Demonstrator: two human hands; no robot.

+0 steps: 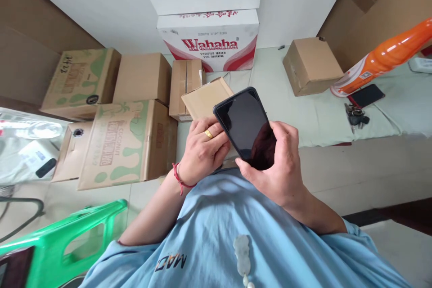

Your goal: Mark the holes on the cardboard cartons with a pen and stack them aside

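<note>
A black smartphone (248, 126) with a dark screen is held up in front of my chest by both hands. My left hand (202, 150), with a gold ring and a red cord at the wrist, wraps its fingers round the phone's left edge. My right hand (278, 164) grips the phone's lower right side, thumb lying on the screen. A small cardboard box (204, 98) lies just behind the phone and my left hand.
Several cardboard boxes (126, 144) and a Wahaha water carton (209, 40) stand ahead. Another box (312, 65), an orange bottle (384, 58), a second phone (366, 95) and keys (356, 114) lie on a pale surface at right. A green plastic stool (64, 238) is lower left.
</note>
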